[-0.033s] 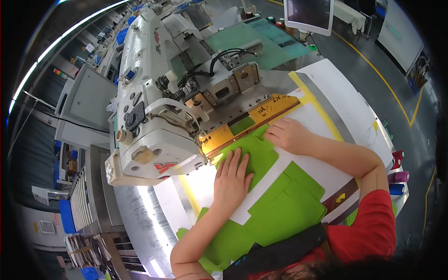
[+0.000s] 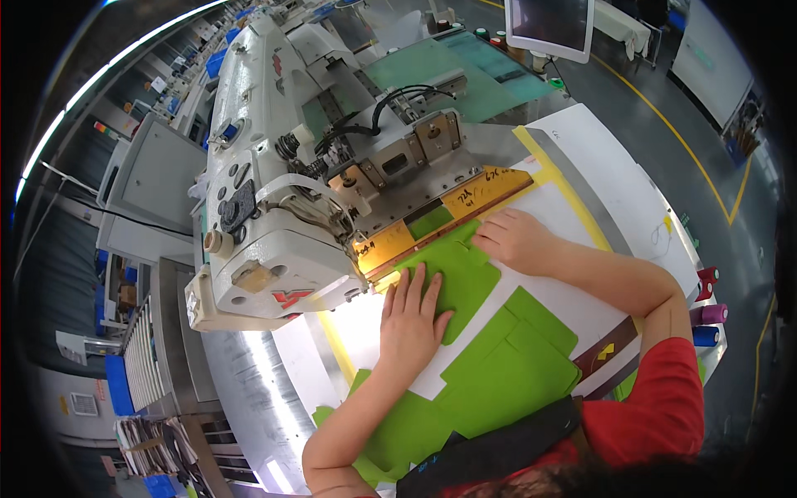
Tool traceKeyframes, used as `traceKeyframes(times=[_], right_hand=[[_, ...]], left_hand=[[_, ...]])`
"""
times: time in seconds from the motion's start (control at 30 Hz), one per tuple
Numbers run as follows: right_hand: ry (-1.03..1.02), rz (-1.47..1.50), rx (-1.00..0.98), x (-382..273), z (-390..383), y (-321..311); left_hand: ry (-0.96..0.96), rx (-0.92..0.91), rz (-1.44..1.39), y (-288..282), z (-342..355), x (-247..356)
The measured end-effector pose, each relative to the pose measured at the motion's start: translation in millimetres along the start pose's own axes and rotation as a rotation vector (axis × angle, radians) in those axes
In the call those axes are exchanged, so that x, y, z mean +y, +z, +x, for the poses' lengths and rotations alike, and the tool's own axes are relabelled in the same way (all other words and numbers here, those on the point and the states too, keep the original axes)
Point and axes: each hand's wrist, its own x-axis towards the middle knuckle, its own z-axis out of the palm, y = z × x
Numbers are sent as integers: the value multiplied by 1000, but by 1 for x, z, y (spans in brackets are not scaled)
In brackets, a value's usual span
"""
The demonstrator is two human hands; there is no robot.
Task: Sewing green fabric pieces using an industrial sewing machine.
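My left hand lies flat, fingers spread, on a green fabric piece that looks folded or layered. The fingertips are close to the orange-yellow clamp plate of a large white sewing machine. At the piece's far right corner, my right hand has its fingers bent and close together on the edge; the thumb is hidden. The piece's far edge meets the plate's reddish-brown border. More green pieces lie stacked nearer to me, partly under my left forearm.
White sheeting with yellow tape strips covers the table. Thread spools stand at the right edge, beside my right elbow. The machine head stands close to my left hand. A monitor is at the back right.
The green piece under my hands has shifted slightly to the right. Both hands have barely moved; the stacked pieces and the machine look the same.
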Motion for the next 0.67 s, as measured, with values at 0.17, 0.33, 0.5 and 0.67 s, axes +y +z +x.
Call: traceKeyframes(times=[0.17, 0.33, 0.5, 0.67], right_hand=[[-73, 75, 46, -1, 4, 7], [-195, 62, 97, 2, 18, 18], [-150, 123, 83, 4, 11, 14], [-142, 165, 106, 2, 15, 13]], left_hand=[[-120, -79, 102, -4, -14, 9], [-195, -84, 134, -11, -23, 10], [-439, 59, -301, -15, -11, -10], [-471, -64, -431, -16, -12, -17]])
